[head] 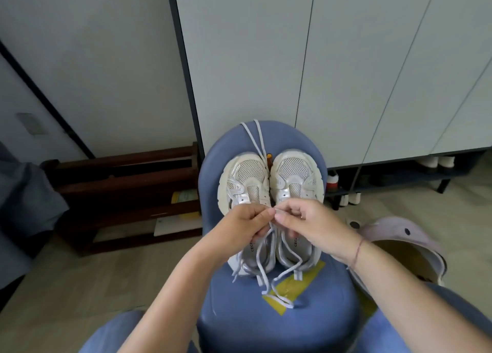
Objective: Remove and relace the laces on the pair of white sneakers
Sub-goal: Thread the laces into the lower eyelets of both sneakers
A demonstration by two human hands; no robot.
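Above the sneakers (247, 177), pinching one lace (269, 230) with left hand (247, 222) and right hand (308, 219); limp, light; likely best taken near its tip.

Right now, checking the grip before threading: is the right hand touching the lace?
Touching. The head view shows the right hand pinching the lace between thumb and forefinger.

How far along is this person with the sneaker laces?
Done: the front eyelets showing on both white sneakers look empty, and one loose lace lies between them on the blue seat. In hand: left hand and right hand pinch a second lace over the shoes. Left: relacing both, seemingly not begun.
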